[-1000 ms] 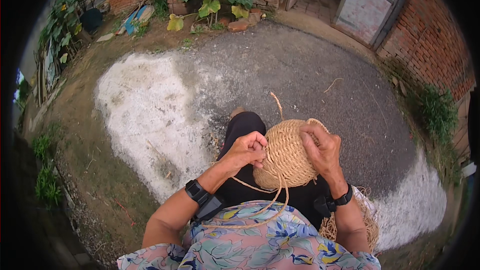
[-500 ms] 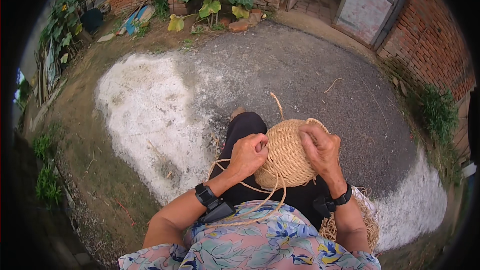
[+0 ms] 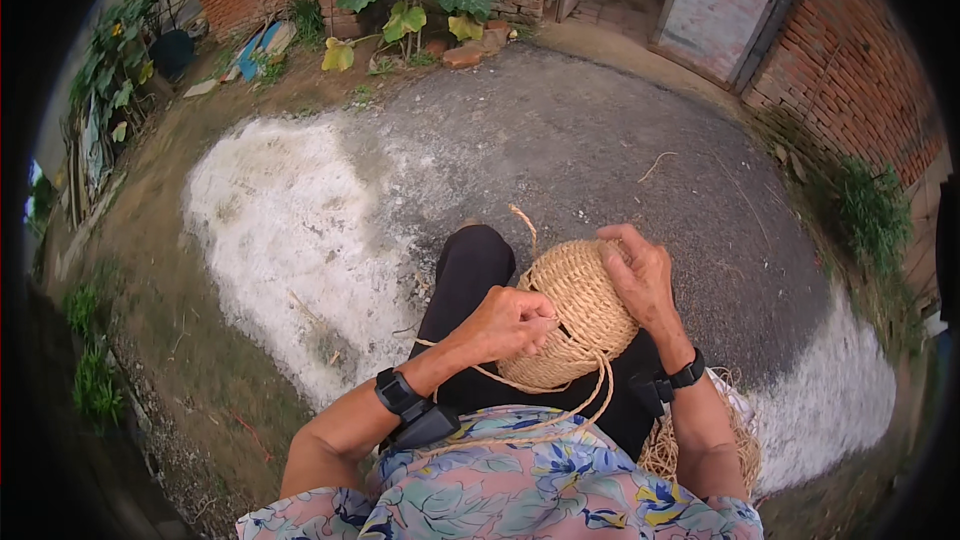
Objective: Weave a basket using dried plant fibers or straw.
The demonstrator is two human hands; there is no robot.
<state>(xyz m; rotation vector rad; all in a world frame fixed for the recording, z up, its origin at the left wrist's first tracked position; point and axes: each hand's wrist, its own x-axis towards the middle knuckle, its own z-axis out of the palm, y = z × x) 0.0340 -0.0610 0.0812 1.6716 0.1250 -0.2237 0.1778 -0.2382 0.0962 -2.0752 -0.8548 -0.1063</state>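
Rounded tan basket (image 3: 578, 315): coiled plant-fibre rope, coarse, matt. Loose tan cord (image 3: 560, 395): same twisted fibre. Black wrist strap (image 3: 397, 392): smooth, plastic-looking. Floral blouse (image 3: 500, 485): soft printed cloth. Grey ground (image 3: 560, 140): rough concrete with chalky white patches.

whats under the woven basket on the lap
Under the woven basket the black trousers show, with loops of straw cord hanging below its rim. The left hand and right hand grip its sides. Its underside and inside are hidden.
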